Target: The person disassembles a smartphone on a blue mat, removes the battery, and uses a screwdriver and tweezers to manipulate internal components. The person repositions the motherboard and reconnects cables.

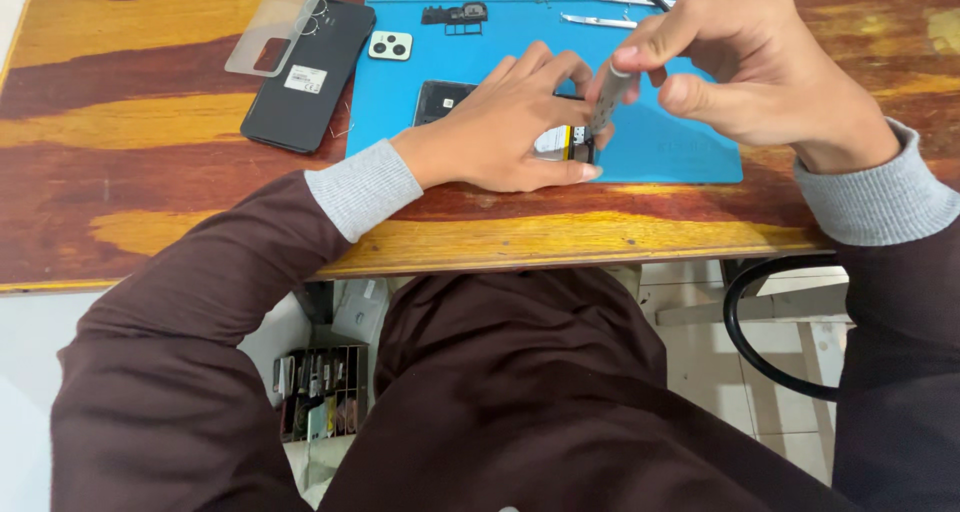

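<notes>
Mostly hidden: my left hand (505, 127) lies flat over the phone (450, 102); right hand (740, 67) pinches screwdriver (607, 100), tip unclear.

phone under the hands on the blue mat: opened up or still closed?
Opened up. The phone under the left hand shows bare internals, and its black back cover lies apart on the wooden table.

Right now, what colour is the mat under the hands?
Blue, a plain work mat; the head view shows it clearly.
</notes>
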